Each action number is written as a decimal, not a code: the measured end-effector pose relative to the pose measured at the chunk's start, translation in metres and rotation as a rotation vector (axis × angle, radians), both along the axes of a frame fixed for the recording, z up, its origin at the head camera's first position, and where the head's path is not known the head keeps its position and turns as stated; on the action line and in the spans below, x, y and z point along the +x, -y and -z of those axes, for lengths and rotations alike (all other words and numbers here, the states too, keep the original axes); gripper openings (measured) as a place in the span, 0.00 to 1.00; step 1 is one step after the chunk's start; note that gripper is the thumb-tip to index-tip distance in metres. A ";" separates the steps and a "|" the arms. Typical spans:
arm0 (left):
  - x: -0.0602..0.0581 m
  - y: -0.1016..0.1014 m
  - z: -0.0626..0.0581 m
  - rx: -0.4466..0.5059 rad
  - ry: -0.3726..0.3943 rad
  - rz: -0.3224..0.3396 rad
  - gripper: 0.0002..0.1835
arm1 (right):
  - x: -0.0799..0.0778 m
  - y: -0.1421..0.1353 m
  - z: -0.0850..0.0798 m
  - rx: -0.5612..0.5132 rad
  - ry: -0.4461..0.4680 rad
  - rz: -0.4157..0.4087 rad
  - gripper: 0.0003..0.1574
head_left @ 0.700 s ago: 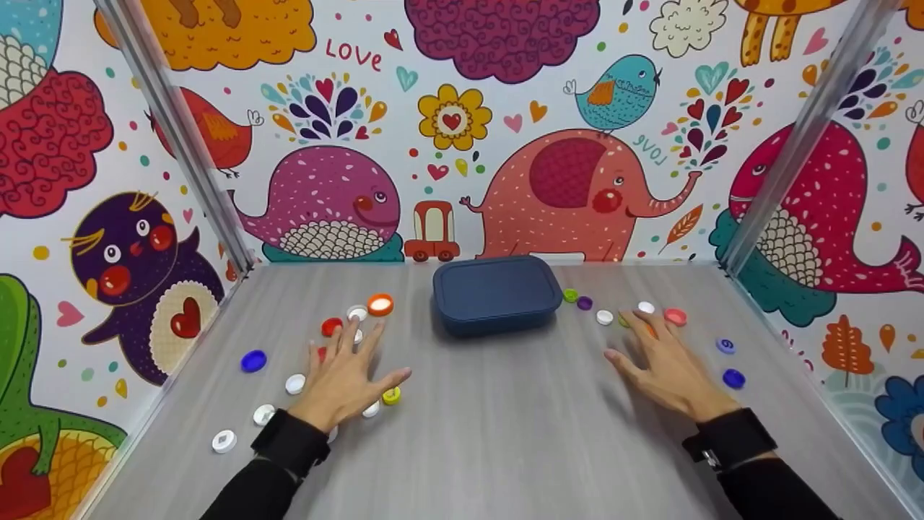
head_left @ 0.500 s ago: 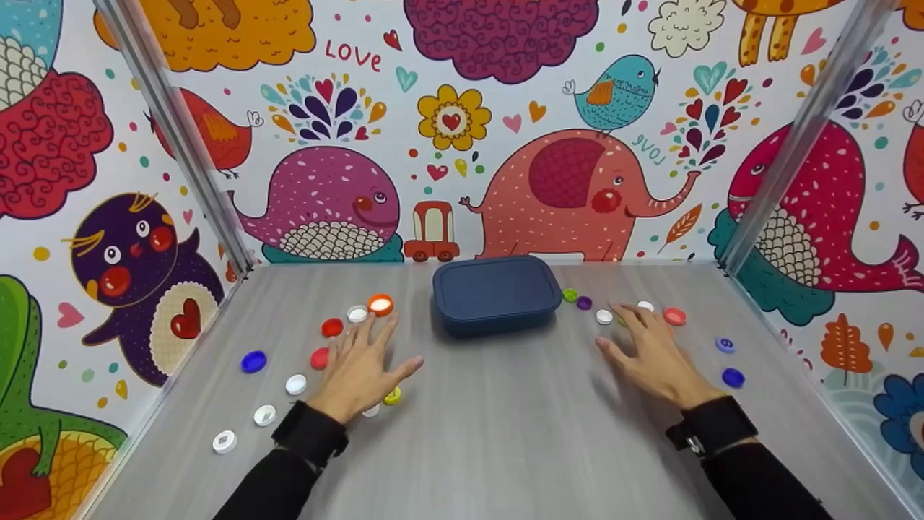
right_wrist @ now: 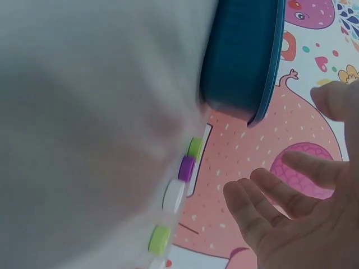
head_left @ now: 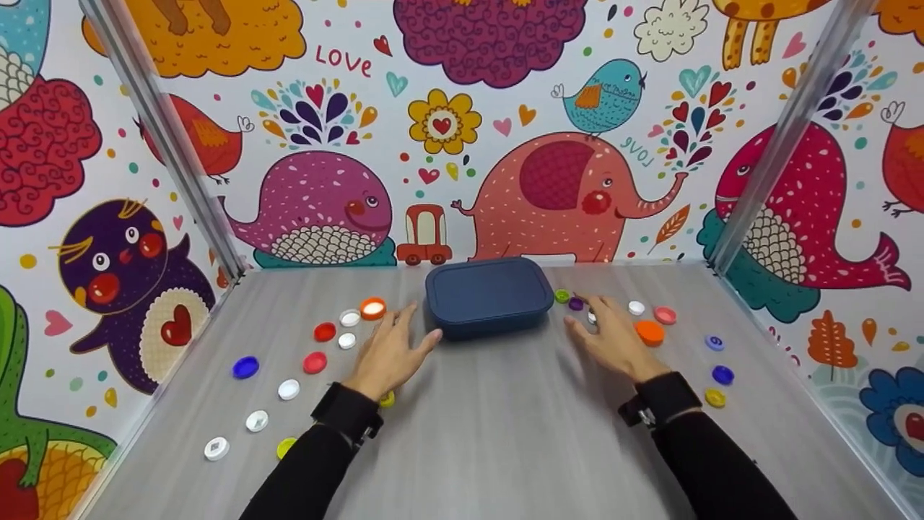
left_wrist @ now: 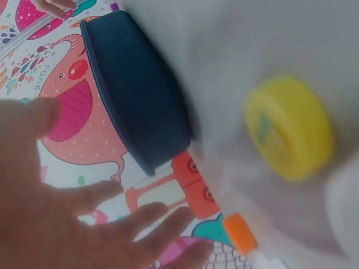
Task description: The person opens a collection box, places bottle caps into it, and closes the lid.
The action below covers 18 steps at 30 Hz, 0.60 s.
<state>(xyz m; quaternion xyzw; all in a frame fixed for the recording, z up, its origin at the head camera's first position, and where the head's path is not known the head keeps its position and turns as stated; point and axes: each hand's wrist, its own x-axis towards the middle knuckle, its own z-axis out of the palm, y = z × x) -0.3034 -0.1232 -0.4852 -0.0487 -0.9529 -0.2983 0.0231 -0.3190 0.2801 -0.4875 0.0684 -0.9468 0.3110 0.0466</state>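
A dark blue lidded box (head_left: 489,292) stands at the back middle of the table, its lid on. My left hand (head_left: 390,354) is just left of the box, fingers spread and holding nothing. My right hand (head_left: 613,343) hovers to the right of the box, also empty, with its fingers extended and partly over a white bottle cap. In the left wrist view, a yellow bottle cap (left_wrist: 291,129) lies near the hand, and the box wall (left_wrist: 140,89) is beyond the thumb. The right wrist view shows the box (right_wrist: 241,56) ahead of the fingers.
Several bottle caps lie on the left of the table, among them a blue cap (head_left: 245,367) and an orange-rimmed one (head_left: 373,308). On the right are an orange cap (head_left: 650,333), a blue one (head_left: 722,375) and others. Printed walls (head_left: 325,202) enclose the back and sides.
Both hands have moved inward toward the box, the left going right and the right going left. Caps they covered now show. The box stays in place; the head view has shifted slightly.
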 end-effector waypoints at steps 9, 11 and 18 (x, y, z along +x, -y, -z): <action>-0.021 -0.021 0.004 0.172 -0.050 -0.016 0.41 | -0.024 0.021 0.006 -0.127 0.006 -0.005 0.42; -0.025 -0.025 0.007 0.198 -0.071 -0.015 0.39 | -0.028 0.025 0.008 -0.166 -0.012 -0.010 0.40; -0.038 -0.036 0.013 0.266 -0.106 -0.026 0.35 | -0.039 0.038 0.012 -0.283 -0.044 -0.001 0.38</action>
